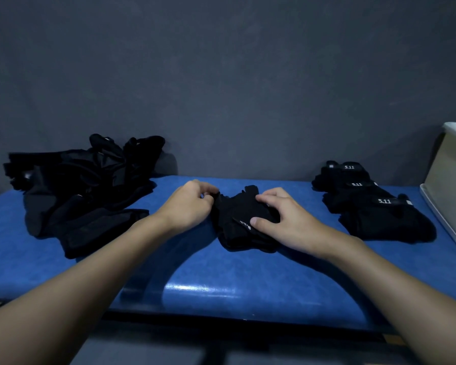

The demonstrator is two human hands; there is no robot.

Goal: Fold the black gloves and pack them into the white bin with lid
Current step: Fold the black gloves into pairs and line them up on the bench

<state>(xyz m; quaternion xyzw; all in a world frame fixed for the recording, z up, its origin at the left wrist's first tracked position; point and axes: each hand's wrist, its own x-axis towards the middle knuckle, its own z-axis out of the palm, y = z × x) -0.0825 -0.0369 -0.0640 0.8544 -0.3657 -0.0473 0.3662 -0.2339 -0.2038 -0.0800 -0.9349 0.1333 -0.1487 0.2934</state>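
One black glove (237, 219), centre of frame, on the blue, glossy counter (221, 280). The left hand (187, 204) pinches its left edge with curled fingers. The right hand (282, 219) grips its right side, thumb on top.
Loose pile of black gloves (84, 185), left; number cannot be told.
One folded stack (374, 206), right; three "5.11" labels showing.
One white bin (450, 164), right edge, with one white lid (442, 219) beside its base.
Wall (221, 75) dark grey.

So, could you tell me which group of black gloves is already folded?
The stack on the right, beside the white bin, showing 5.11 labels. The left heap is loose; the left hand and right hand hold the middle glove.
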